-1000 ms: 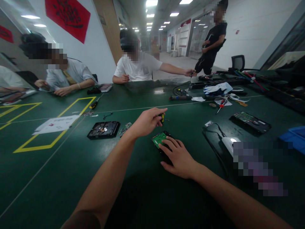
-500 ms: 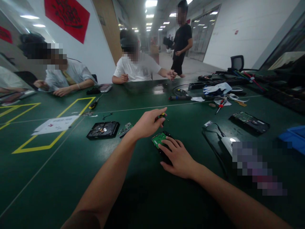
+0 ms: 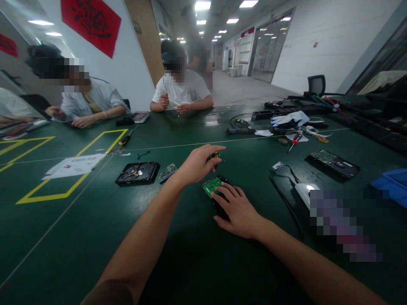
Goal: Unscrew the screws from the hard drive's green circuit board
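My left hand (image 3: pixel 200 163) is closed around a small yellow-and-black screwdriver (image 3: pixel 216 155), its index finger stretched forward over it. Most of the handle is hidden by the fingers, and a short metal piece shows to the right. Just below, a hard drive (image 3: pixel 210 185) with a green circuit board facing up lies on the table. My right hand (image 3: pixel 237 209) holds the drive down, its fingers spread over the board and the thumb by the near edge. The screwdriver is beyond the drive's far end, and I cannot tell whether they touch.
Left on the green table (image 3: pixel 178 254) are an opened drive case (image 3: pixel 138 173), loose circuit boards (image 3: pixel 168 171), a paper sheet (image 3: pixel 73 165) and another screwdriver (image 3: pixel 126 137). To the right lie a second drive (image 3: pixel 333 163), a cable (image 3: pixel 286 199) and a blue bin (image 3: pixel 392 184). People sit opposite.
My left index finger has stretched slightly further right; my right hand stays put. The person opposite has drawn an outstretched arm in. The standing person has moved left behind them.
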Available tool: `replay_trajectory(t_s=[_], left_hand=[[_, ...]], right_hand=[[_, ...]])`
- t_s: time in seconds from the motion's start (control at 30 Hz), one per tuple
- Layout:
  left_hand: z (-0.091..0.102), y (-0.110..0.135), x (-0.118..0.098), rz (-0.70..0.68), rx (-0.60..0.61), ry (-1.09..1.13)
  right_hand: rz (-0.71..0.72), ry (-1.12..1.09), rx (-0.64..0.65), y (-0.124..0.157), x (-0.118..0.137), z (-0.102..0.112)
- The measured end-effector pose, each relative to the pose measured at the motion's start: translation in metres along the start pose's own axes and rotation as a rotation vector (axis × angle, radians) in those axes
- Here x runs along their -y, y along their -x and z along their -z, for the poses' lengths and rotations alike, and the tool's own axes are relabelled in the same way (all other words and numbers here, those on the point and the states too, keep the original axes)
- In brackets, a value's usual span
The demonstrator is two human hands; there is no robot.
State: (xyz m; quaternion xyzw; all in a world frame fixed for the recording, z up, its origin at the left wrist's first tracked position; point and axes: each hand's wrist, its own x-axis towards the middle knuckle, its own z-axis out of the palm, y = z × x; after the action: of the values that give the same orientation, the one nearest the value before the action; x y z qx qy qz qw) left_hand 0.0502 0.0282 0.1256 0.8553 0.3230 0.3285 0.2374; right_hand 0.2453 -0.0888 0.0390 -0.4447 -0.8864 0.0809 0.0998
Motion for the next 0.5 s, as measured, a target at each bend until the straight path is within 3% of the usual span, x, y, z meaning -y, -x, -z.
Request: replay_trajectory(t_s=[0.23,0.5], left_hand=[[0.002,0.001,-0.002,-0.005,0.1,0.105],[-0.009,-0.004,0.0,-0.025,-0.074,-0.085]], right_hand=[[-0.003,0.002,0.004,0.0,0.0,-0.001],[0.001,-0.003,0.012,-0.001,0.0,0.0]])
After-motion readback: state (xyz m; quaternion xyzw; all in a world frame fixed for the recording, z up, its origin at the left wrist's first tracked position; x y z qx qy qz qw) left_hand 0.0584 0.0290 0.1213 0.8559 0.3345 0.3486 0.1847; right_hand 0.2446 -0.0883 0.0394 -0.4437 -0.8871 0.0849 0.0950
